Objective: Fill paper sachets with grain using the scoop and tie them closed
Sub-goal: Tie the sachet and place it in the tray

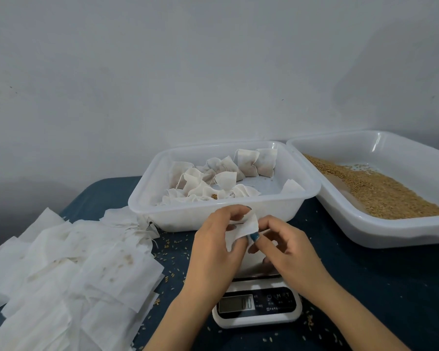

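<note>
Pinching a small white paper sachet [246,228] between them, two bare hands meet at the centre of the view. The left hand [217,245] curls its fingers and thumb round the sachet's upper left edge. The right hand [289,252] grips the lower right corner between thumb and fingertips, its other fingers loosely bent. The sachet looks flat and thin and is held in the air, tilted, just above a white digital kitchen scale [257,306], whose platform is mostly hidden by the hands.

Just behind the hands sits a white plastic tray [183,216] holding a heap of filled sachets [223,178], plump and gathered at the neck, some with strings trailing. To its right, touching it, a second white tray [365,236] holds a layer of golden-brown grain [380,188]. On the left, a wide overlapping pile of flat empty sachets [69,269] lies on the dark blue table [390,287]. Stray grains [173,252] are scattered on the table between the pile and the scale.
</note>
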